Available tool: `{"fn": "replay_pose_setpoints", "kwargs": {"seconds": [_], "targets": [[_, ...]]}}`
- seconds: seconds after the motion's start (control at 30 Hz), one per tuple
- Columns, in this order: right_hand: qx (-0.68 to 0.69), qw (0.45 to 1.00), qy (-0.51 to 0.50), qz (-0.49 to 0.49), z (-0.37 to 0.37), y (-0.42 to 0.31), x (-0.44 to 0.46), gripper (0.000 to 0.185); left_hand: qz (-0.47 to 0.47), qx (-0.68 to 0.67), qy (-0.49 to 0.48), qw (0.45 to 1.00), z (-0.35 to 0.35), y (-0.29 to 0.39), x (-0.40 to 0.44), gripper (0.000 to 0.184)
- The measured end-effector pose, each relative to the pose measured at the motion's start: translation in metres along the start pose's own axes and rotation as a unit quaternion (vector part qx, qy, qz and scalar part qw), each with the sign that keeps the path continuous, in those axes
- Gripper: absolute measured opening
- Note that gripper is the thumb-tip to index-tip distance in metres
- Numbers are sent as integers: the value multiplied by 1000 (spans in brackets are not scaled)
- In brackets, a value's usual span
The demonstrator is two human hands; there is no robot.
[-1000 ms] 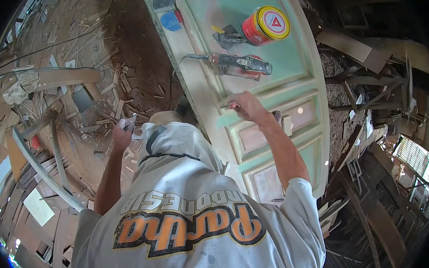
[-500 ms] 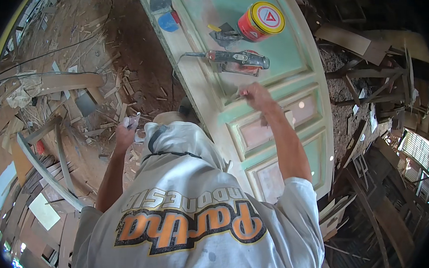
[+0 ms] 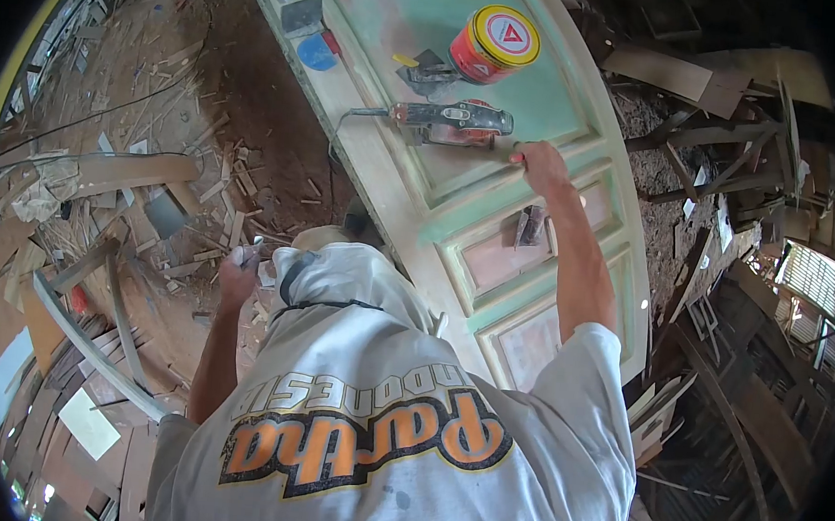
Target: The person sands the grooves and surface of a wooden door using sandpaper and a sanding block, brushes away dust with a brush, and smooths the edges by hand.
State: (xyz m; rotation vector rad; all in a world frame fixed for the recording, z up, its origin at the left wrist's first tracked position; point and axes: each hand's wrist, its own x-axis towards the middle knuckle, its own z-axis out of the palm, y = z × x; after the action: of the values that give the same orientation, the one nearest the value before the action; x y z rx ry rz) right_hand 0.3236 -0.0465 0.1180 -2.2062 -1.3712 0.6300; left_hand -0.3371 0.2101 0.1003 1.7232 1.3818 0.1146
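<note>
My right hand [image 3: 545,170] is closed round a small red-handled scraper [image 3: 517,158], of which little more than a reddish tip shows. It is over the moulding of a pale green panelled door [image 3: 458,232], just beyond the end of an orange and black power sander [image 3: 456,120]. Away from the door, at the left, my left hand [image 3: 239,272] is closed on a small, pale, flat thing that I cannot make out. A red tin with a yellow-rimmed lid [image 3: 501,42] stands on the upper door panel.
A blue scraper [image 3: 317,52] and a grey plate [image 3: 302,16] lie on the door's left edge. Near the tin is a dark tool [image 3: 429,75]. A dark block [image 3: 530,227] rests on the middle panel. Wood scraps [image 3: 240,166] litter the floor; boards [image 3: 658,72] are at right.
My right hand has moved right and up along the moulding with the scraper, uncovering the dark block on the middle panel. My left hand has stayed nearly in place, still closed.
</note>
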Motion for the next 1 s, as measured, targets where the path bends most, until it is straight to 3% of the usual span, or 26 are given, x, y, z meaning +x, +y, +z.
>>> {"fn": "replay_pose_setpoints", "kwargs": {"seconds": [0.07, 0.1, 0.17, 0.23, 0.3, 0.37, 0.43, 0.47, 0.53, 0.6, 0.63, 0.7, 0.73, 0.8, 0.83, 0.87, 0.93, 0.97, 1.0], "targets": [[-28, 999, 21, -23, 0, -30, 9, 14, 91, 6, 50, 995, 6, -34, 11, 15], [103, 993, -12, -64, 16, -60, 0, 15, 90, 6, 48, 995, 5, -40, 12, 15], [230, 967, -43, -102, 43, -77, -12, 17, 18, 9, 18, 1000, 6, -45, 14, 15], [342, 934, -81, -69, 91, -54, -25, 18, 19, 23, 14, 999, 3, -30, 10, 16], [324, 942, -89, -15, 95, -1, -14, 20, 19, 37, 15, 999, 2, -19, 8, 17], [310, 945, -96, 50, 88, -3, -19, 22, 24, 29, 4, 999, -1, -19, 4, 21], [160, 976, -140, -39, 56, -60, -5, 31, 18, 52, 5, 998, 2, -42, 13, 22], [160, 977, -139, -36, 68, -75, -11, 31, 8, 75, 5, 997, 5, -51, 13, 22], [391, 912, -98, -72, 93, -94, -17, 37, 9, 65, 6, 998, 5, -45, 11, 22], [344, 937, -40, -43, 88, -62, -14, 35, 10, 60, 5, 998, 1, -41, 9, 23], [184, 978, -81, -58, 71, -53, -10, 34, 1, 63, -4, 998, -2, -42, 7, 22], [-10, 992, -91, -91, 54, -51, -1, 29, -1, 61, -7, 998, -1, -34, 13, 22], [-10, 992, -93, -88, 63, -54, -8, 29, -6, 78, -6, 997, -5, -28, 6, 22], [285, 953, -57, -86, 87, -69, -10, 27, -6, 94, 0, 996, -4, -22, 8, 22], [198, 969, -119, -93, 92, -75, -17, 23, 10, 89, 10, 996, -2, -25, 6, 22], [201, 968, -118, -93, 92, -76, -18, 23, 27, 86, 20, 996, -4, -28, 6, 22], [61, 986, -111, -105, 87, -75, -12, 17, 36, 86, 23, 995, -2, -17, 13, 23], [-82, 982, -39, -163, 89, -74, -10, 18, 40, 88, 13, 995, -5, -15, 3, 23], [-80, 983, -39, -161, 84, -83, -4, 18, 39, 90, 11, 995, -6, -18, 2, 23]]}}
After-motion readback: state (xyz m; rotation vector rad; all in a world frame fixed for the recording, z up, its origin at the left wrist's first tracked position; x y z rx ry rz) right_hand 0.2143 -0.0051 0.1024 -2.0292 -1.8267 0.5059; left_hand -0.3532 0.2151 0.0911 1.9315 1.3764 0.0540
